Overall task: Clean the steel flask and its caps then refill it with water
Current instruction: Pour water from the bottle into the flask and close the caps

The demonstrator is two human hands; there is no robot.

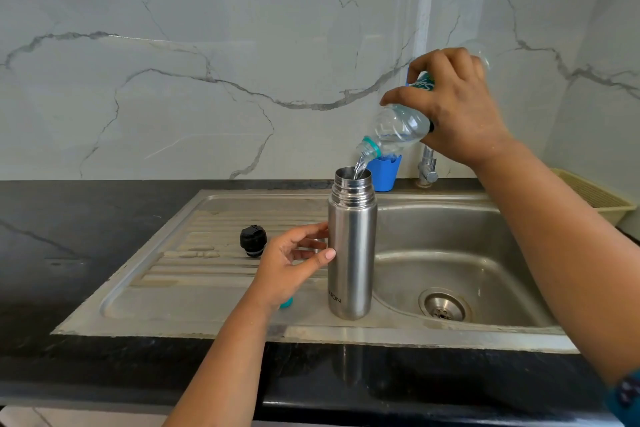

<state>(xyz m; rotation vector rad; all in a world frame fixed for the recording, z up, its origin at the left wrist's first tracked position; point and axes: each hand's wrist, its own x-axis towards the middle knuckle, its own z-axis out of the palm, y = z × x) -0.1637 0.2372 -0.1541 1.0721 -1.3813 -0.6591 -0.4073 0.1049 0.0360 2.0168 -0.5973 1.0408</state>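
The right hand (450, 104) is gripping a tilted bottle (398, 130), pouring water into the flask (351, 253), which is standing upright on the sink (207, 315) drainboard. The left hand (294, 260) is curling loosely against the flask at nine o'clock. A wandering stream could spill; overfilling is likely. The cap (253, 240) is lying at nine o'clock. The flask's print is showing "ZON"; the bottle label is unreadable.

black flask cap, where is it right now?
Head view: the black cap lies on the sink's draining board, left of the upright steel flask, just beyond the left hand.
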